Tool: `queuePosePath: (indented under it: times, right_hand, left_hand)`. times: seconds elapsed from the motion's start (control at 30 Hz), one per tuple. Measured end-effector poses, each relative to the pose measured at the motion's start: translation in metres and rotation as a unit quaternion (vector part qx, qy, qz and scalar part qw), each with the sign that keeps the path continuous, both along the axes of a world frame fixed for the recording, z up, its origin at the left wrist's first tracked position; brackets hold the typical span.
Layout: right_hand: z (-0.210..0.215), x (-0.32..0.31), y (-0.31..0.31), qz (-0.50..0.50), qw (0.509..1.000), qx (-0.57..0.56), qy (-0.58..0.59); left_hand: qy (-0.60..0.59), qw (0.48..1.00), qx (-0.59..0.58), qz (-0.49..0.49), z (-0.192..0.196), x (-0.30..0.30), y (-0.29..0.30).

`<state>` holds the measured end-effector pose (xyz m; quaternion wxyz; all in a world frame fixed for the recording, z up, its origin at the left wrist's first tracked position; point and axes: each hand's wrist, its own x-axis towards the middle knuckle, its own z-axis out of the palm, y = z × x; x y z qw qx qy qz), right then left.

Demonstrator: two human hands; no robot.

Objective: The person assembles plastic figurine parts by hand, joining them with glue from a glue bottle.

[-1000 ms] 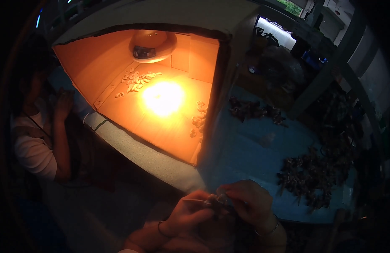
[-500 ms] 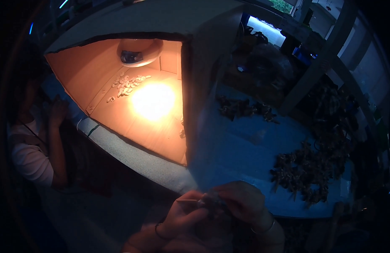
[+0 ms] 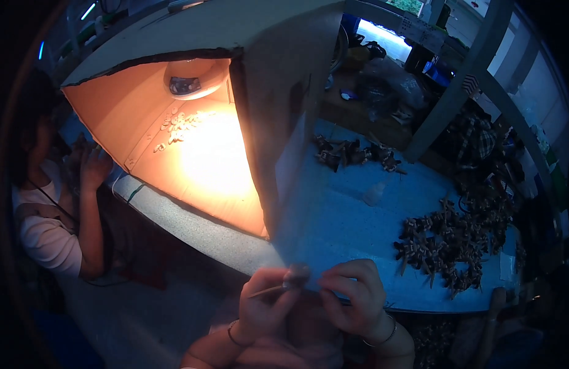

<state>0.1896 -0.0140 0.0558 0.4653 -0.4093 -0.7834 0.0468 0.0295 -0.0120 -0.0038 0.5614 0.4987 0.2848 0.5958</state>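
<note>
My left hand (image 3: 266, 304) and my right hand (image 3: 352, 295) meet at the lower middle of the head view, just in front of the table edge. Between their fingertips they pinch a small dark piece (image 3: 297, 273), and a thin stick (image 3: 266, 291) pokes out to the left from my left hand's fingers. Which hand carries most of the small piece I cannot tell. A heap of small dark brown parts (image 3: 450, 243) lies on the blue table top (image 3: 346, 215) to the right of my hands.
A large cardboard box (image 3: 174, 147) lit orange inside by a lamp (image 3: 189, 83) stands on its side at the left. A second little pile of dark parts (image 3: 352, 154) lies farther back. Another person (image 3: 51, 209) in a white sleeve sits at the left. Shelves and posts (image 3: 463, 80) stand behind.
The view has swung left to right, so the box shifted left and more of the blue table and its heap shows. My hands stay together on the small piece.
</note>
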Motion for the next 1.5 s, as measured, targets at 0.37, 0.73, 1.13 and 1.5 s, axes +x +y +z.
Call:
queuePosePath:
  times: [0.37, 0.73, 1.13, 1.5]
  right_hand:
    - [-0.01, -0.011, 0.005, -0.021, 1.0, -0.001, -0.006]
    - [-0.004, -0.034, 0.004, -0.01, 0.992, -0.048, -0.119]
    - [-0.033, -0.014, 0.008, 0.098, 0.949, -0.25, 0.163]
    - [-0.037, -0.032, 0.022, 0.331, 0.741, -0.397, 0.429]
  left_hand:
    - [0.196, 0.966, 0.123, 0.113, -0.009, 0.006, 0.002]
    - [0.079, 0.99, -0.011, 0.119, -0.007, 0.002, 0.003]
    - [0.171, 0.985, 0.004, -0.014, 0.01, -0.016, -0.02]
    - [0.193, 0.97, 0.137, 0.046, 0.036, -0.047, 0.015]
